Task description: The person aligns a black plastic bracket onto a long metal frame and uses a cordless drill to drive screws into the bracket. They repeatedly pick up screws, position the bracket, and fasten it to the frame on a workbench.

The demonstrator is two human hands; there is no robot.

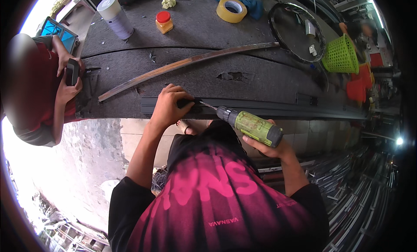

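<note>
My right hand [268,148] grips a green and black cordless drill [251,125], which points left and slightly away. The thin bit [208,105] of the drill reaches a dark grey metal profile [269,107] that lies along the near edge of the bench; whether it has gone into the metal is too small to tell. At the left part of the profile, my left hand [170,105] is closed, with thumb and fingers around a small black piece [184,103] just left of the bit. My fingers partly hide that piece.
Beyond the profile, a long rusty metal bar [182,65] lies across the dark bench [182,84]. Farther back are a spray can [115,18], a red-lidded jar [164,22], a tape roll [231,10], a black ring [272,28] and a green basket [341,55]. A person [32,89] stands left, holding a dark device [72,72].
</note>
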